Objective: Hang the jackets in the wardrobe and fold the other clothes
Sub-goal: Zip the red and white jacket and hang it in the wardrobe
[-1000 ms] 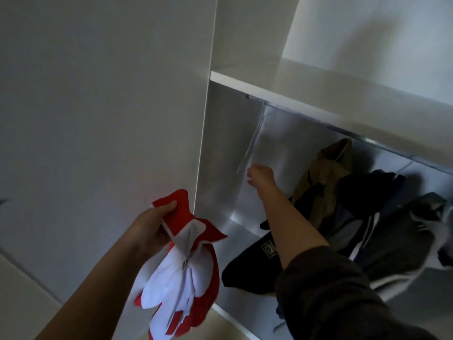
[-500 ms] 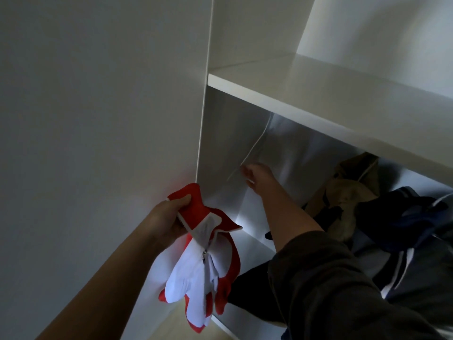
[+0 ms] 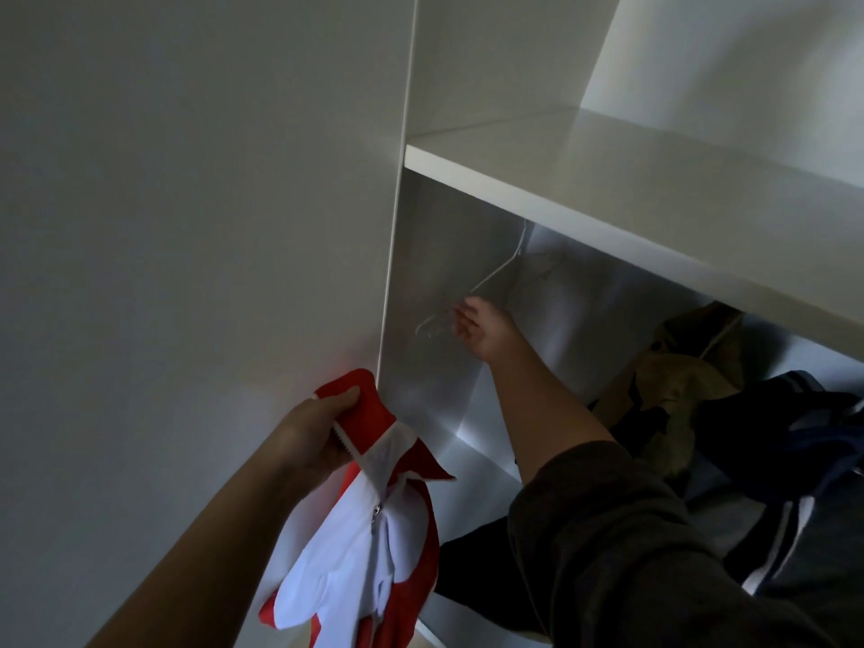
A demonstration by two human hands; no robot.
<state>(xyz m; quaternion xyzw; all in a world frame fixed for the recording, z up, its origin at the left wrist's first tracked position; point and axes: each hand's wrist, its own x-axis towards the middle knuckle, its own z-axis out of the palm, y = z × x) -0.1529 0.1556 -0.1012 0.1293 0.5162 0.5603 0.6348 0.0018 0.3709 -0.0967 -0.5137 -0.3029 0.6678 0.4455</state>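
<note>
A red and white zip jacket (image 3: 369, 530) hangs from my left hand (image 3: 318, 432), which grips it by the red collar just outside the white wardrobe (image 3: 608, 180). My right hand (image 3: 481, 329) reaches into the wardrobe under the shelf and grips the lower bar of a thin white hanger (image 3: 495, 273). The hanger's hook rises toward the underside of the shelf, and the rail itself is hidden. To the right, several jackets (image 3: 748, 437) in olive, navy and grey hang inside.
The wardrobe's white side panel (image 3: 187, 273) fills the left of the view. A dark garment (image 3: 472, 568) lies low inside the wardrobe below my right arm. The shelf edge runs diagonally above my right hand.
My view has tilted up, so the rail is now hidden behind the shelf. My right hand keeps hold of the white hanger; my left hand has raised the red jacket slightly.
</note>
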